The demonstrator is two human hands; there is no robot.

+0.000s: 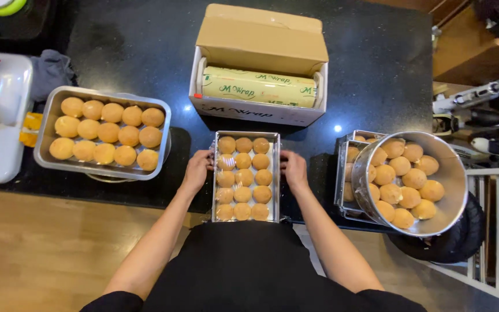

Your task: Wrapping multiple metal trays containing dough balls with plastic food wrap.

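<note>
Two hands flank the bun tray, left hand and right hand fingers gripping its long sides

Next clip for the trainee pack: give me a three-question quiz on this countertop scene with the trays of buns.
1. True or false: both hands grip the narrow rectangular metal tray of golden round buns.
2. Which container lies tilted on its side? A) the wide metal tray at the left B) the round steel bowl of buns C) the white cardboard box of cling film
3. How many columns of buns fill the narrow tray?

Key
1. True: the left hand and the right hand hold its long sides.
2. B, the round steel bowl.
3. Three.
</note>
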